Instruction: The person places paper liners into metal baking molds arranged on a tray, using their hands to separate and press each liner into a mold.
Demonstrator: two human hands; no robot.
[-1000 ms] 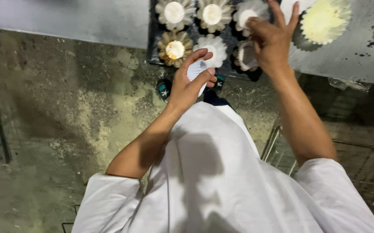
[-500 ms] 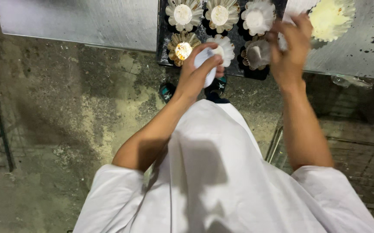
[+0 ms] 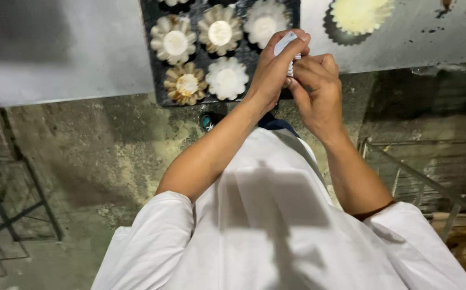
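Paper liners [image 3: 288, 49], a small white stack of them, sit pinched between both hands just above the near right corner of the dark baking tray [image 3: 152, 80]. In the head view, the only one there is, the left hand [image 3: 273, 72] is closed around the stack, its fingers wrapped over the top edge, while the right hand [image 3: 316, 88] presses in against it, thumb and fingertips working at the stack's lower edge (how many liners are in the stack cannot be made out). The two hands touch each other, knuckles nearly interlocked.

On the tray lie fluted metal moulds [image 3: 175, 40] in rows, each already showing a pale liner inside; the spot under the hands is hidden. The tray rests on a grey metal table [image 3: 61, 64], and farther right a larger fluted tin [image 3: 357, 15] stands apart on the same surface.

To peel one liner cleanly, it seems best to hold the stack steady with the left hand and rub only the outermost edge with the right thumb, lifting gently so the pleats keep their shape.
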